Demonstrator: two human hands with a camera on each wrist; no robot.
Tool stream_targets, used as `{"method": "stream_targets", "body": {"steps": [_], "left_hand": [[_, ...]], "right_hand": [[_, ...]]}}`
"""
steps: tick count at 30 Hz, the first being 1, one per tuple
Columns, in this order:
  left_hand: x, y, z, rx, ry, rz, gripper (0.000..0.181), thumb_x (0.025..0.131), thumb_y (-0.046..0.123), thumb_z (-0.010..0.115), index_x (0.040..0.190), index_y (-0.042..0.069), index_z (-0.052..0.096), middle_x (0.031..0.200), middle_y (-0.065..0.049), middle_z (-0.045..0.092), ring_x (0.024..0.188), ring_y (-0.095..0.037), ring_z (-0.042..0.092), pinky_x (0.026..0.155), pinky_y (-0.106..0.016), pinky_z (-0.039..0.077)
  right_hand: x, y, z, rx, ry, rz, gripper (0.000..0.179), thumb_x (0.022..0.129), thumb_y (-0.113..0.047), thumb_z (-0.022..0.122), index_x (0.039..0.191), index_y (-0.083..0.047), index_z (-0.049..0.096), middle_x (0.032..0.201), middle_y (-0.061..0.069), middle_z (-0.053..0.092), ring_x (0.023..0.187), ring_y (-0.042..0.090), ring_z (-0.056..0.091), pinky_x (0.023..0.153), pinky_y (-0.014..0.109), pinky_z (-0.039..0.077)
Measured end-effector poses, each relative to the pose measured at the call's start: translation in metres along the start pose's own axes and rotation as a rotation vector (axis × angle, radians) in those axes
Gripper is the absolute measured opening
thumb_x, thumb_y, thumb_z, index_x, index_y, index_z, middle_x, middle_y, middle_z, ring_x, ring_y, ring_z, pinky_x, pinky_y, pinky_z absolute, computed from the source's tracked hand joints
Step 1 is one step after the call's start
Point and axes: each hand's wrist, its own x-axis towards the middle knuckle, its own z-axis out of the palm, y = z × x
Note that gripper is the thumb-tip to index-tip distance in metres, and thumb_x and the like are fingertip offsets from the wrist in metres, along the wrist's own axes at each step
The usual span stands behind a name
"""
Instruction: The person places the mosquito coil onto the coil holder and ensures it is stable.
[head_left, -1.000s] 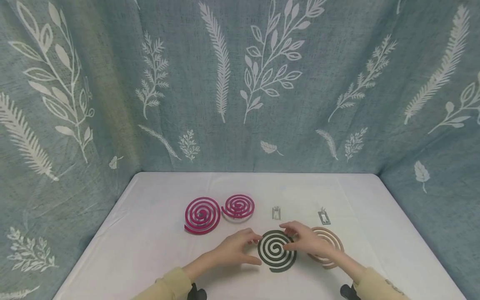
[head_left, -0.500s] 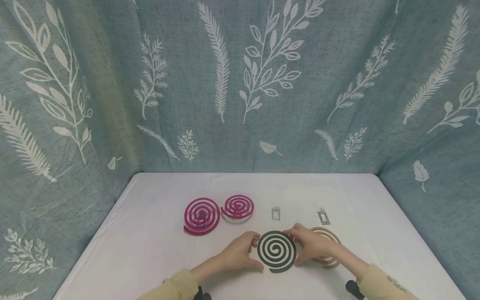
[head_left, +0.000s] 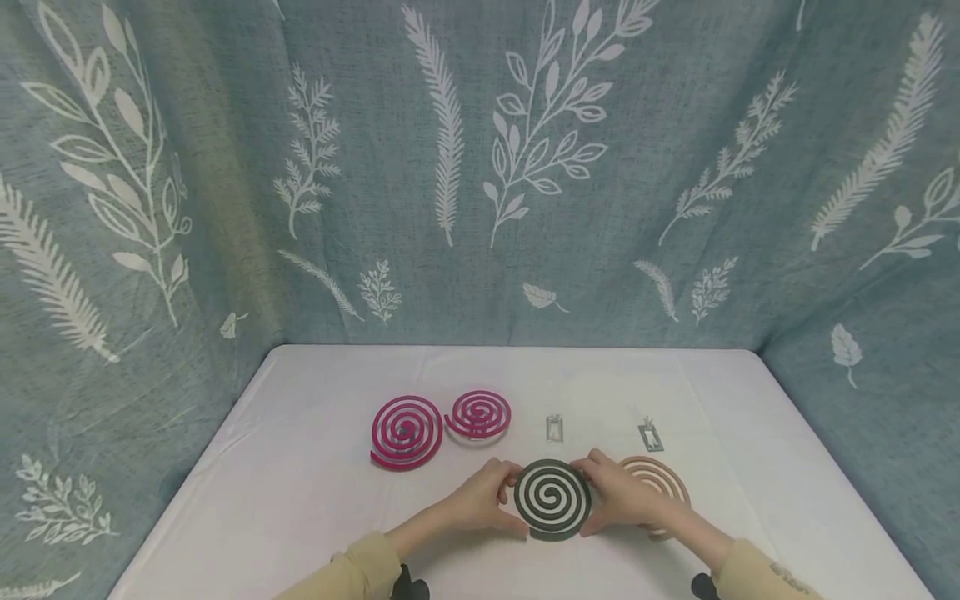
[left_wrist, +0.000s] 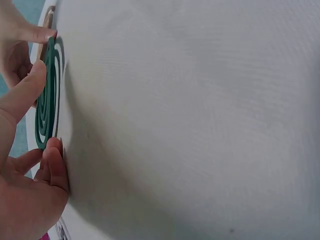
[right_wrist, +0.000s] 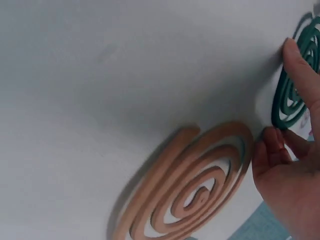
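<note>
Holds the dark green coil (head_left: 551,497) at the near part of the white table (head_left: 300,433), seemingly just above the cloth, pinching opposite edges with left hand (head_left: 480,497) and right hand (head_left: 615,493), probably to support evenly such a thin spiral. Has the tan coil (right_wrist: 201,198) lying beside right hand, maybe for easy reach.

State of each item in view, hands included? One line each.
Dark green coil: gripped at its rim
Left hand: pinches the coil's left side
Right hand: pinches its right side
Brown coil: lying flat
Left magenta coil: untouched
Right magenta coil: untouched, appears raised
Left metal stand: no coil
Right metal stand: no coil
</note>
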Motion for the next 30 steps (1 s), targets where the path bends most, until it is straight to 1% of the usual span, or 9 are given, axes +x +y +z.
{"method": "stream_targets", "body": {"steps": [4, 11, 14, 17, 20, 22, 26, 28, 30], "left_hand": [[0.000, -0.002, 0.000, -0.007, 0.002, 0.004, 0.076, 0.068, 0.019, 0.085, 0.130, 0.001, 0.045, 0.101, -0.004, 0.044, 0.076, -0.009, 0.042, 0.065, -0.014, 0.037], [-0.002, -0.001, 0.000, -0.004, 0.006, 0.003, 0.084, 0.067, 0.020, 0.085, 0.134, 0.002, 0.039, 0.098, -0.003, 0.044, 0.073, -0.005, 0.038, 0.064, -0.015, 0.036], [-0.002, -0.001, -0.001, -0.025, -0.001, 0.010, 0.088, 0.067, 0.018, 0.085, 0.136, 0.000, 0.036, 0.094, -0.004, 0.047, 0.072, -0.005, 0.039, 0.062, -0.015, 0.035], [-0.002, -0.001, -0.003, -0.042, -0.004, 0.015, 0.092, 0.066, 0.016, 0.086, 0.139, -0.002, 0.033, 0.089, -0.006, 0.051, 0.068, -0.004, 0.040, 0.059, -0.015, 0.035], [-0.002, -0.001, -0.004, -0.042, 0.012, 0.022, 0.095, 0.066, 0.017, 0.086, 0.141, -0.002, 0.031, 0.087, -0.006, 0.053, 0.065, -0.002, 0.040, 0.057, -0.014, 0.036], [-0.002, -0.001, -0.005, -0.044, 0.032, 0.030, 0.096, 0.066, 0.017, 0.086, 0.142, -0.001, 0.031, 0.087, -0.006, 0.053, 0.065, -0.003, 0.042, 0.058, -0.015, 0.037], [0.001, -0.001, -0.009, -0.033, 0.079, 0.054, 0.096, 0.065, 0.016, 0.086, 0.143, 0.002, 0.033, 0.091, -0.001, 0.051, 0.069, -0.005, 0.044, 0.061, -0.016, 0.040], [0.002, 0.000, -0.012, -0.014, 0.104, 0.063, 0.096, 0.065, 0.017, 0.086, 0.143, 0.002, 0.033, 0.093, 0.001, 0.050, 0.071, -0.005, 0.044, 0.062, -0.016, 0.041], [0.003, 0.001, -0.015, -0.002, 0.125, 0.068, 0.096, 0.065, 0.018, 0.086, 0.143, 0.002, 0.033, 0.095, 0.001, 0.050, 0.071, -0.005, 0.045, 0.062, -0.016, 0.041]], "right_hand": [[-0.002, -0.002, 0.004, 0.042, 0.025, 0.004, 0.088, 0.056, -0.039, 0.086, 0.127, 0.000, 0.051, 0.107, 0.001, 0.052, 0.106, 0.022, 0.057, 0.096, 0.042, 0.048], [-0.005, -0.004, 0.008, 0.102, 0.066, -0.005, 0.088, 0.059, -0.045, 0.084, 0.126, -0.002, 0.049, 0.112, 0.004, 0.052, 0.111, 0.026, 0.057, 0.097, 0.043, 0.048], [-0.006, -0.004, 0.009, 0.120, 0.088, 0.003, 0.089, 0.059, -0.046, 0.084, 0.127, -0.001, 0.047, 0.115, 0.006, 0.052, 0.109, 0.024, 0.057, 0.094, 0.040, 0.050], [-0.007, -0.003, 0.011, 0.165, 0.098, 0.027, 0.092, 0.060, -0.045, 0.084, 0.130, -0.001, 0.044, 0.115, 0.005, 0.054, 0.104, 0.019, 0.056, 0.090, 0.037, 0.051], [-0.008, -0.002, 0.012, 0.207, 0.106, 0.047, 0.094, 0.062, -0.043, 0.085, 0.134, -0.001, 0.041, 0.110, 0.002, 0.057, 0.099, 0.013, 0.055, 0.085, 0.031, 0.050], [-0.008, -0.002, 0.012, 0.213, 0.116, 0.050, 0.096, 0.063, -0.041, 0.084, 0.137, -0.002, 0.038, 0.105, 0.000, 0.059, 0.093, 0.009, 0.055, 0.081, 0.027, 0.050], [-0.008, -0.003, 0.010, 0.210, 0.151, 0.020, 0.098, 0.065, -0.034, 0.085, 0.141, 0.000, 0.032, 0.098, -0.001, 0.060, 0.081, 0.003, 0.054, 0.072, 0.020, 0.049], [-0.009, -0.004, 0.007, 0.259, 0.154, -0.002, 0.096, 0.068, -0.028, 0.084, 0.142, 0.001, 0.030, 0.096, 0.002, 0.060, 0.078, 0.002, 0.054, 0.071, 0.019, 0.049], [-0.010, -0.005, 0.002, 0.354, 0.133, -0.011, 0.093, 0.072, -0.022, 0.081, 0.144, 0.000, 0.027, 0.096, 0.004, 0.061, 0.077, 0.003, 0.056, 0.070, 0.020, 0.050]]}}
